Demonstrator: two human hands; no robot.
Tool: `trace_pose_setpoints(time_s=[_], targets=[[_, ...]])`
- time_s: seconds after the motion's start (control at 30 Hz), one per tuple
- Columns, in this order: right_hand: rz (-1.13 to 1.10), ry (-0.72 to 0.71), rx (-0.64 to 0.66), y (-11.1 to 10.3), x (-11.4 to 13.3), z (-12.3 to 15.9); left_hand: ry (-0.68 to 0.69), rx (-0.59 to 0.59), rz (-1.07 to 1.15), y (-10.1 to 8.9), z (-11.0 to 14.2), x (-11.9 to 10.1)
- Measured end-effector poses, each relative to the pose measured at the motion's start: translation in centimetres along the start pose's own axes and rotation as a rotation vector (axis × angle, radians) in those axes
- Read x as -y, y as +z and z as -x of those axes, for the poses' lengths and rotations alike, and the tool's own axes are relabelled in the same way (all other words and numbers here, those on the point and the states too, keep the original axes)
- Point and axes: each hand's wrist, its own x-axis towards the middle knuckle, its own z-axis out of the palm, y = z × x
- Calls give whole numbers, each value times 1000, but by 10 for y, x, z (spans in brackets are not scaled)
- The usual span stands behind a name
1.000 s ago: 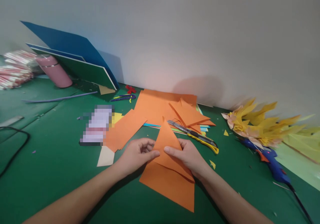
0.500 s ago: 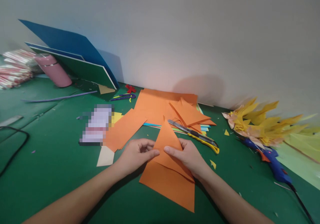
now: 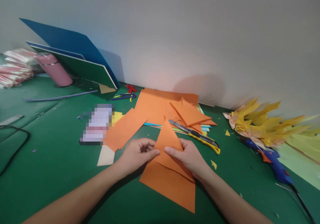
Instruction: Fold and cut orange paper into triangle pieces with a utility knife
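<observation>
An orange sheet of paper (image 3: 172,190), partly folded into a pointed cone shape, is held in front of me above the green table. My left hand (image 3: 137,154) pinches its left edge, thumb on the near face and the other fingers behind. On the right edge, my right hand (image 3: 188,155) grips it the same way, its thumb lying across the front layer. The tip points away from me, and a loose flap spreads toward me below. Just beyond the tip, a yellow utility knife (image 3: 197,137) lies with its blade out.
Orange sheets (image 3: 152,103) and folded orange pieces (image 3: 190,112) lie at the back. Left are orange strips (image 3: 125,130), a blurred-out phone (image 3: 97,124), a pink bottle (image 3: 55,70) and leaning boards (image 3: 82,65). Right are a blue glue gun (image 3: 277,165) and yellow paper petals (image 3: 265,120).
Almost nothing differs. The view has shifted very slightly, while both hands keep the same hold on the orange paper.
</observation>
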Motion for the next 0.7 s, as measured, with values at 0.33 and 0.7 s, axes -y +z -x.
trace_pose_setpoints(time_s=[0.33,0.7], targets=[[-42,17,110,-8,0,-2,18,42,-28,4,3,0],[-200,-13,-25,-6,0,-5,-17,149,-81,4,3,3]])
